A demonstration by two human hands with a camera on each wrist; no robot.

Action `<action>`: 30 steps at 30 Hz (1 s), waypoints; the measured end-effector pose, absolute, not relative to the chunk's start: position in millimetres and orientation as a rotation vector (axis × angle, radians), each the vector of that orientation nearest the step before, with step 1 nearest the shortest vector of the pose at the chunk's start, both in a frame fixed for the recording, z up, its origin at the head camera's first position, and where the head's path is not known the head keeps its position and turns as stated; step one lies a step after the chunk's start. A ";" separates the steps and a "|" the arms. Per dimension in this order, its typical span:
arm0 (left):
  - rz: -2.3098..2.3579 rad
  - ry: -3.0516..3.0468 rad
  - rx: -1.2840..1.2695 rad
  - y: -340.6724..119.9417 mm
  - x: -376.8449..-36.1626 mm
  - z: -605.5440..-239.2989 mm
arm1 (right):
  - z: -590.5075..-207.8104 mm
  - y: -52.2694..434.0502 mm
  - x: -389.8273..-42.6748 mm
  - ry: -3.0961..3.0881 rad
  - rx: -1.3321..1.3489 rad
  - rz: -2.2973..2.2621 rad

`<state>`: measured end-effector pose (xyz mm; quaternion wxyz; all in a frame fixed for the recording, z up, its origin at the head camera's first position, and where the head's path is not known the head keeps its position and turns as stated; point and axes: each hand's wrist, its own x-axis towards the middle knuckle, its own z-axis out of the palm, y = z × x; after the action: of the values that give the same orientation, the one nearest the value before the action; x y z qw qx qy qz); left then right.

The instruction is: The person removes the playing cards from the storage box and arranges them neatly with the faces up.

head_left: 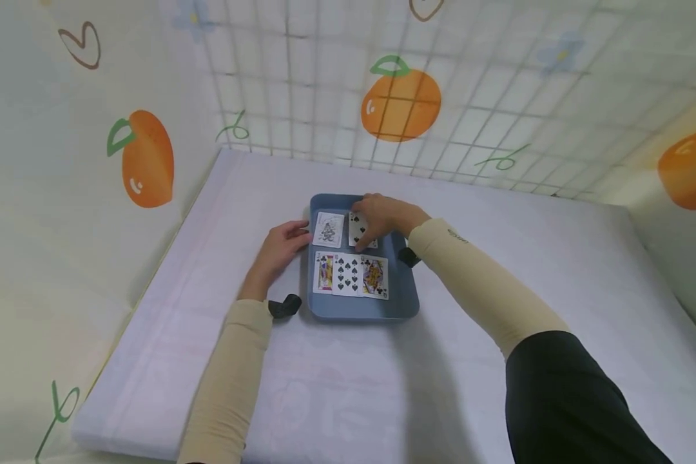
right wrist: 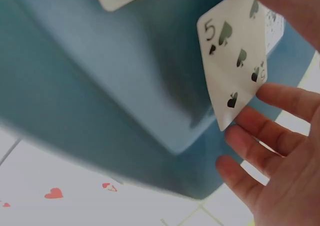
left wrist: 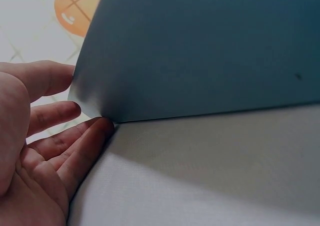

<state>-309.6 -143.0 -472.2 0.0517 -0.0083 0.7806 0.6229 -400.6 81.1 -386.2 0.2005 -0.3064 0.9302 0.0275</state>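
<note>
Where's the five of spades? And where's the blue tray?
Five of spades (right wrist: 234,61): right wrist view, middle of its face.
Blue tray (head_left: 401,291): head view, its bare floor, lower right.

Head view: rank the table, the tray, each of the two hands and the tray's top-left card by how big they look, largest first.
1. Table
2. Tray
3. Left hand and right hand: too alike to rank
4. Top-left card
</note>
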 end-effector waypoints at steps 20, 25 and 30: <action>1.907 2.376 -0.008 -140.2 -308.1 -472.9 | -370.2 105.4 -391.3 2.645 -0.789 0.092; 1.896 2.375 -0.025 -139.3 -307.4 -473.2 | -365.4 111.5 -387.8 2.655 -0.772 0.097; 1.887 2.383 -0.026 -137.9 -305.8 -472.2 | -361.5 117.5 -384.5 2.659 -0.741 0.102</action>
<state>-305.8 -137.9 -472.2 0.0512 -0.0084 0.7829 0.6199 -384.5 117.5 -361.5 0.1885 -0.2634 0.9454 0.0364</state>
